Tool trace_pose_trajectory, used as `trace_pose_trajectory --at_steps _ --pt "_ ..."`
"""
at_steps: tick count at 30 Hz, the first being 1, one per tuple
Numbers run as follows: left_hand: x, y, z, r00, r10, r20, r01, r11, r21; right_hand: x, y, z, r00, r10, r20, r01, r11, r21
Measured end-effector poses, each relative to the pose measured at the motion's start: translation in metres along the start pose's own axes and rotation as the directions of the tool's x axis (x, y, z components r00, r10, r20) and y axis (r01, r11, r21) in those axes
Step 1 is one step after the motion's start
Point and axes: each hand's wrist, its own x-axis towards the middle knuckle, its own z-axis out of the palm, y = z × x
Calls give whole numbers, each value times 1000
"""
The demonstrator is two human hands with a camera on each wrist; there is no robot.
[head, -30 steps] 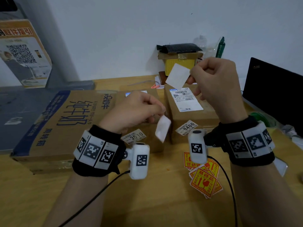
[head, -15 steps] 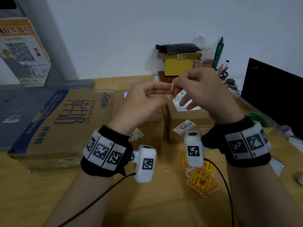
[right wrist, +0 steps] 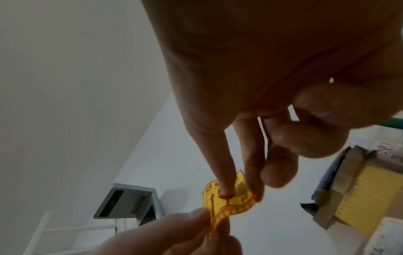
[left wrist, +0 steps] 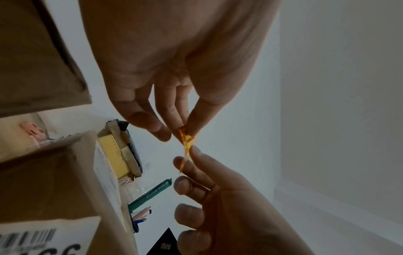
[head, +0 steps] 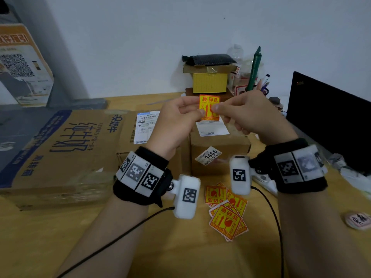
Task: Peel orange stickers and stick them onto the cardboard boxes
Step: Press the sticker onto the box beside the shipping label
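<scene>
I hold one orange sticker (head: 209, 107) upright in the air, printed side toward me. My left hand (head: 198, 110) pinches its left edge and my right hand (head: 217, 106) pinches its right edge. The left wrist view shows the sticker (left wrist: 187, 143) edge-on between the left hand (left wrist: 185, 132) and the right hand (left wrist: 188, 157). In the right wrist view the sticker (right wrist: 218, 207) curls between the right hand (right wrist: 237, 193) and the left hand (right wrist: 209, 222). Below stand a small cardboard box (head: 220, 153), a middle box (head: 128, 137) and a large flat box (head: 60, 149). A pile of orange stickers (head: 226, 211) lies on the table.
A black laptop screen (head: 329, 117) stands at the right. By the wall sit a yellow box (head: 209, 82) under a black pouch, and a green pen (head: 254, 69). A small round object (head: 358, 219) lies at the right table edge. Cables trail from both wrist cameras.
A second ago each hand held a white piece, apart. The hands came together, and both now pinch one sticker, orange face toward me. The left hand's white piece is out of view.
</scene>
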Motion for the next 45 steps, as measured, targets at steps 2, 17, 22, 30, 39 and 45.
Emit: trace_pose_trajectory --at_steps 2,17,22,30,39,45 --pt "4 0 4 999 -30 -9 31 999 29 4 5 0 999 36 6 -37 999 25" --pt "13 -2 -1 998 -58 4 52 933 357 30 41 9 966 258 -7 -256 956 -139" --pt "13 -7 1 994 -105 44 80 916 392 29 37 12 968 252 9 -234 913 -333" --pt "17 -12 2 985 -162 51 120 876 466 34 44 14 962 271 37 -234 885 -403" --pt "16 -11 3 986 -160 42 122 873 472 38 49 22 950 312 -16 -295 876 -382" --pt "17 -10 3 986 -152 69 100 868 486 43 53 27 961 275 -11 -259 892 -371"
